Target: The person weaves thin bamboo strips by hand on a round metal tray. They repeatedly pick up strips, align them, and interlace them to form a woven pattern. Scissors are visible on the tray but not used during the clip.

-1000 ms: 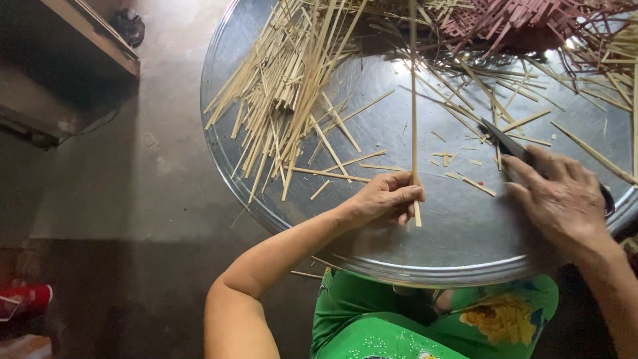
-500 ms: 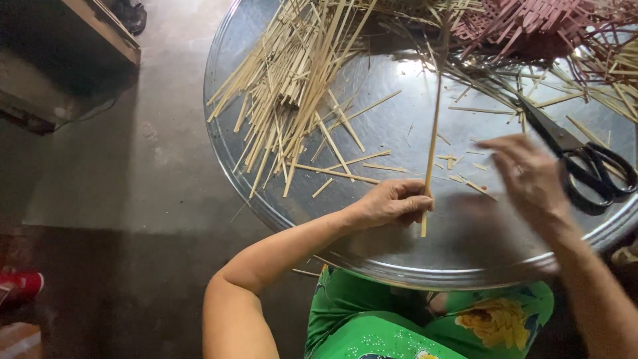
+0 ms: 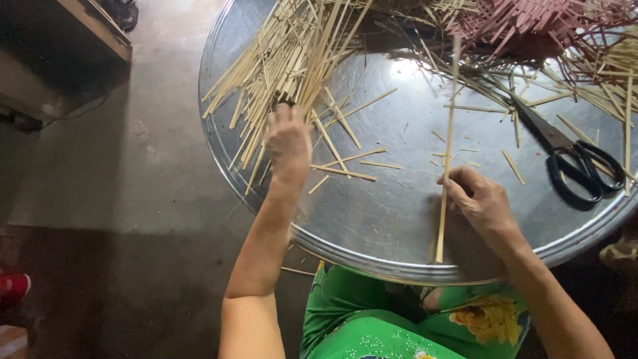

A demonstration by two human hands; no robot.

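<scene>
As right hand (image 3: 482,203) pinches thin bamboo stick (image 3: 447,153), shiny round tray (image 3: 399,219)

No pkgs, labels, signs or screens in view.

Black-handled scissors (image 3: 565,156) lie on the right of a round metal tray (image 3: 372,226), below a heap of reddish sticks (image 3: 525,23). A wooden bench (image 3: 80,40) stands on the concrete floor (image 3: 133,199) at upper left.
</scene>
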